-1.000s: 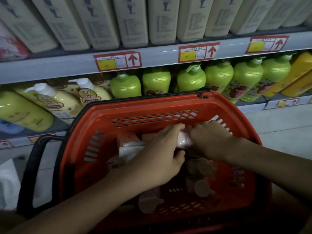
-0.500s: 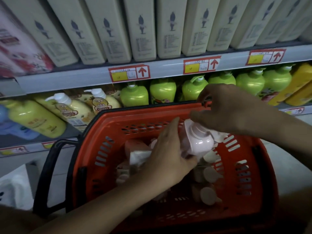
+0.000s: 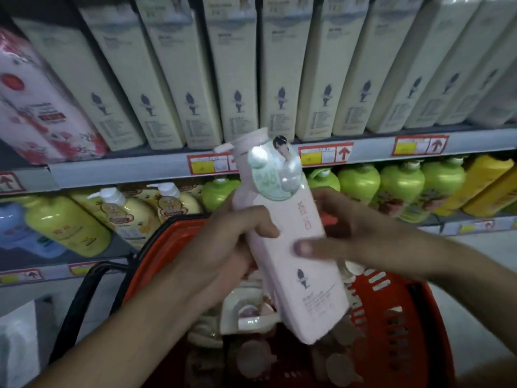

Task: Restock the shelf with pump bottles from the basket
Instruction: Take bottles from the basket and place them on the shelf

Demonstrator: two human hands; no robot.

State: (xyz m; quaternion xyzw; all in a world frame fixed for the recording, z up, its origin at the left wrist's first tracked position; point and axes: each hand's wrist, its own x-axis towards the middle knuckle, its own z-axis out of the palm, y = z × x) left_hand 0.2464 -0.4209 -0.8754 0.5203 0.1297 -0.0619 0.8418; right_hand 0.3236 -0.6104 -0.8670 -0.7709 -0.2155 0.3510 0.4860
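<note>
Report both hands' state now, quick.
Left hand: holding the pink bottle, fingers wrapped round its side.
Right hand: holding the same bottle, thumb on its front.

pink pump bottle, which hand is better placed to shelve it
Probably left: the left hand wraps the pink pump bottle near its middle; the right hand only pinches its side.

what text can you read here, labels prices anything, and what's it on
"48", faint: green round sticker on the pink pump bottle.
Red characters on that bottle: blurred, unreadable.
Shelf price tags: upward arrows only; digits unreadable.
Cream bottles and yellow bottles: print too small to read.
</note>
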